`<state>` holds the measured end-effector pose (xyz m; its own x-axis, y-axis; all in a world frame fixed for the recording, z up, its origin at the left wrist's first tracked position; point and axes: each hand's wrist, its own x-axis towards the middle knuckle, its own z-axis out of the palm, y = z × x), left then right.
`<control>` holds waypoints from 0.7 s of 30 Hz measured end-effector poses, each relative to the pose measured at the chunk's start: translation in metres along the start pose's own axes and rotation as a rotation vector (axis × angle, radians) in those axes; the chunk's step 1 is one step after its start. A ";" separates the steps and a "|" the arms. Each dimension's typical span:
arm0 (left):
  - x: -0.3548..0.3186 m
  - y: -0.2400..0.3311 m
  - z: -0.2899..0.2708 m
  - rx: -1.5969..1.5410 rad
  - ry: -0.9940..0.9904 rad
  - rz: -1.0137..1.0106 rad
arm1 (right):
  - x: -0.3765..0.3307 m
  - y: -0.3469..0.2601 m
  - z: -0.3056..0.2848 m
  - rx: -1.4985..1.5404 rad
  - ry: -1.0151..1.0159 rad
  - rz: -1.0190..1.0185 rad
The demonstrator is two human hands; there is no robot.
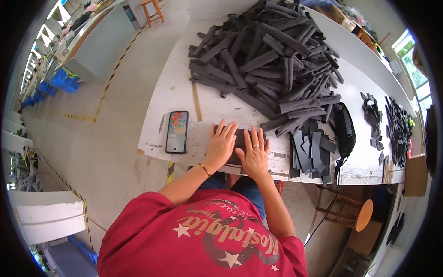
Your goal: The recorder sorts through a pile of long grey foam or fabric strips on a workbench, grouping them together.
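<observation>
Both palms lie flat on a piece of dark fabric point(239, 144) at the table's near edge. My left hand point(222, 143) covers its left part, fingers stretched forward. On its right part rests my right hand point(254, 150), fingers extended and slightly spread, thumb pointing toward the left hand. Much of the fabric is hidden beneath the hands. Just beyond them rises a large heap of rolled dark fabric tubes point(272, 60). To the right of my right hand is a stack of flat dark strips point(314, 150).
A phone point(176, 132) with a lit screen lies left of my hands on the white table point(161, 99). Beyond it is a narrow wooden stick point(197, 101). At right stand a black bag-like object point(344, 129) with a cord and more dark scraps point(397, 129). A wooden stool point(364, 215) is below.
</observation>
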<state>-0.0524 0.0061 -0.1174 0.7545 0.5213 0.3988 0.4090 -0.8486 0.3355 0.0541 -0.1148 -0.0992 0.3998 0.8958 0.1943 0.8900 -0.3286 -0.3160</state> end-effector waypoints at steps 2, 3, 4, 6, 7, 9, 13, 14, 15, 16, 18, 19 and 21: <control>-0.001 0.000 -0.008 0.014 -0.022 0.008 | -0.002 0.002 -0.017 0.061 0.082 0.020; -0.001 0.000 -0.013 0.013 -0.021 0.010 | -0.004 0.008 -0.028 0.068 0.166 0.033; -0.001 0.000 -0.017 0.024 -0.035 0.017 | -0.005 0.026 -0.034 0.144 0.258 0.108; 0.004 0.009 -0.029 0.027 -0.048 0.039 | -0.016 0.082 -0.050 0.116 0.415 0.265; 0.009 0.017 -0.039 0.020 -0.066 0.042 | -0.023 0.110 -0.056 0.013 0.479 0.344; 0.025 0.032 -0.056 0.013 -0.080 0.053 | -0.031 0.151 -0.064 -0.208 0.483 0.564; 0.076 0.046 -0.055 -0.198 0.065 0.173 | -0.030 0.175 -0.064 -0.531 0.248 0.650; 0.096 0.052 -0.046 -0.371 0.092 0.223 | -0.031 0.183 -0.059 -0.562 0.132 0.627; 0.115 0.057 -0.037 -0.374 0.090 0.234 | -0.032 0.191 -0.053 -0.589 0.014 0.602; 0.135 0.062 -0.027 -0.474 -0.031 0.188 | -0.035 0.193 -0.045 -0.669 0.054 0.528; 0.169 0.076 -0.002 -0.568 -0.157 0.149 | -0.039 0.197 -0.042 -0.650 0.062 0.468; 0.185 0.085 0.012 -0.595 -0.144 0.165 | -0.039 0.197 -0.045 -0.635 0.055 0.460; 0.200 0.097 0.039 -0.615 -0.120 0.183 | -0.035 0.189 -0.051 -0.567 0.122 0.403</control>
<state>0.1578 0.0240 -0.0380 0.8509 0.3290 0.4096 -0.0732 -0.6978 0.7126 0.2200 -0.2233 -0.1181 0.7146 0.6421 0.2775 0.6310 -0.7629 0.1404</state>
